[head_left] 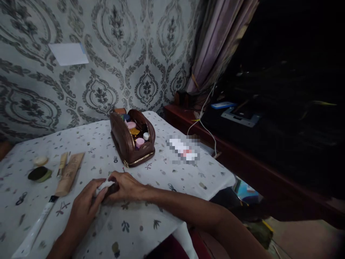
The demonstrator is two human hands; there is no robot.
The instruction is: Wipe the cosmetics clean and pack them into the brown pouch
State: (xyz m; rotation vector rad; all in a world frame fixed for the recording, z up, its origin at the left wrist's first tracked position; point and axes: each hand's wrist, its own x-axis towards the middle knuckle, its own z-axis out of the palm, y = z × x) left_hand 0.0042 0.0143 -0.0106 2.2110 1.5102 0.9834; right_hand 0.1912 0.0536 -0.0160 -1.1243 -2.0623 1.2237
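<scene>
My left hand (87, 198) is closed around a small white piece (106, 185) that looks like crumpled tissue or cloth. Against it, my right hand (126, 187) has its fingers curled around a small dark object (112, 188), mostly hidden by the fingers. Both hands meet low over the table's near part. Just beyond them stands a brown makeup bag (118, 144), unzipped, with pink-lidded and white-capped containers inside. Left of my left hand lie a beige tube (70, 173), a slimmer tube with a gold part (62, 163) and a long white tube with a black cap (36, 230).
A patterned white cloth (88, 144) covers the table. At far left are a dark-green round container (40, 174) and a cream round piece (41, 160). Right of the bag lies a blurred white item (183, 149). A white cable (206, 104) hangs by the red-brown furniture (178, 113).
</scene>
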